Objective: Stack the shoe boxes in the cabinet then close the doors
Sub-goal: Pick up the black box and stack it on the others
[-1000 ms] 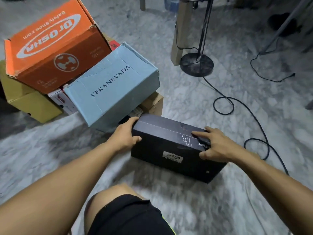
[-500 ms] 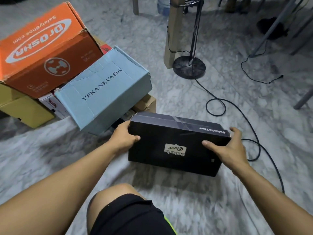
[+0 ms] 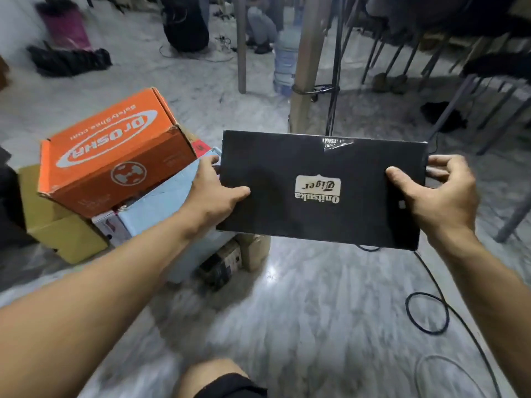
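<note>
Black Onitsuka Tiger shoe box [image 3: 321, 191] is airborne at centre frame, left hand [image 3: 214, 193] and right hand [image 3: 439, 196] each pinching an end, thumbs on the near face. Risks: end-only grip slips; loose cable [image 3: 428, 311] at 5 o'clock snags feet; orange box [image 3: 115, 156] at 9 o'clock sits tilted, may topple. Cabinet not in view.

1. Both forearms were bare, with no sleeves, watch or rings showing on the left hand [image 3: 214, 196] or right hand [image 3: 439, 196].
2. Black shorts [image 3: 230, 387] covered the thigh above a bare knee [image 3: 209, 372].
</note>
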